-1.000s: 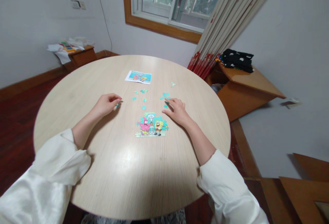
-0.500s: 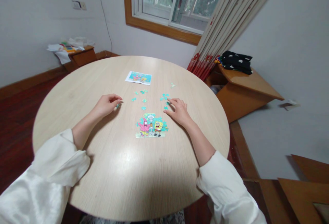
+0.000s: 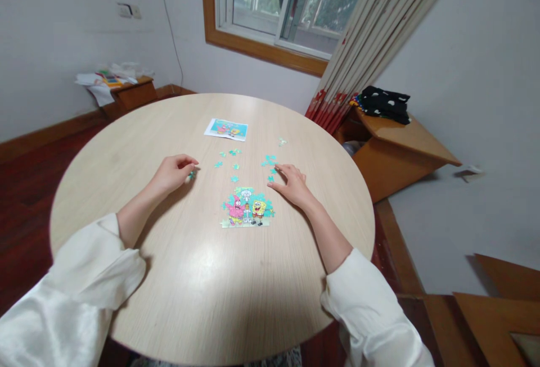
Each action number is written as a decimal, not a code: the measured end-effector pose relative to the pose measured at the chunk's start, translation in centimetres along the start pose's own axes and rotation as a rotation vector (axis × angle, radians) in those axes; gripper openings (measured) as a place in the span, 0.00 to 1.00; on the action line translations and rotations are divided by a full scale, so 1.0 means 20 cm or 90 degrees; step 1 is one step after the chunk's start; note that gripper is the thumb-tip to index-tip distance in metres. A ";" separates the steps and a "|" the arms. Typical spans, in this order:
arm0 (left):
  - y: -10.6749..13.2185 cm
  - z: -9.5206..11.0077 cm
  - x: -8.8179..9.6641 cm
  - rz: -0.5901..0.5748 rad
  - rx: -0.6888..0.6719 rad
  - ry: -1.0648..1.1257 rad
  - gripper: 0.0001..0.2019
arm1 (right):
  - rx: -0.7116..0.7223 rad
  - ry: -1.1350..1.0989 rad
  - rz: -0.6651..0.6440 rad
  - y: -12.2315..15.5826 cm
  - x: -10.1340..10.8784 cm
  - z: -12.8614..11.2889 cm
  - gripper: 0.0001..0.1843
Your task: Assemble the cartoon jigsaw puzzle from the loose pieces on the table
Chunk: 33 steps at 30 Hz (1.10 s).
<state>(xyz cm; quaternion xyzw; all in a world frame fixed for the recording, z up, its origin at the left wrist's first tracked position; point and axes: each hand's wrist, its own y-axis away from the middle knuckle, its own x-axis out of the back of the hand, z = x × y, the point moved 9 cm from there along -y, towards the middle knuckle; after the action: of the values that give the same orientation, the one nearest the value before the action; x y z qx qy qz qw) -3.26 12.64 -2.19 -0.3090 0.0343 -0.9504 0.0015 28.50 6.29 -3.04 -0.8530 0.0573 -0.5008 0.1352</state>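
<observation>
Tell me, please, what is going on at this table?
A person in white sleeves works on a jigsaw at a round table. The left hand pinches one teal piece, while the right hand lies flat, fingertips among the loose pieces. The partly joined puzzle lies between the hands, and a printed picture lies farther away.

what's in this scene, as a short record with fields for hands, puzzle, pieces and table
left: the left hand pinches a small teal piece at its fingertips, low over the table
right: the right hand lies open, palm down, fingertips beside loose pieces
puzzle: a part-built cartoon puzzle lies flat between the hands
spread: the other teal pieces are scattered beyond the puzzle
picture: a printed reference picture lies farther back
surface: a round pale wooden table
</observation>
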 end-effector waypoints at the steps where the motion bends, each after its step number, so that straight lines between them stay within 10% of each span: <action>1: 0.00 0.00 0.00 0.000 0.000 0.000 0.08 | 0.000 -0.001 0.000 0.00 0.00 0.00 0.28; 33: 0.02 0.02 0.02 0.013 -0.023 0.022 0.03 | 0.015 -0.074 0.067 -0.02 0.01 0.03 0.41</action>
<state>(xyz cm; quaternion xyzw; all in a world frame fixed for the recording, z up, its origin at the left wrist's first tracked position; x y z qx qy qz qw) -3.25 12.28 -1.67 -0.2920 0.0550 -0.9548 0.0053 29.17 6.68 -3.05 -0.8747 0.0880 -0.4434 0.1745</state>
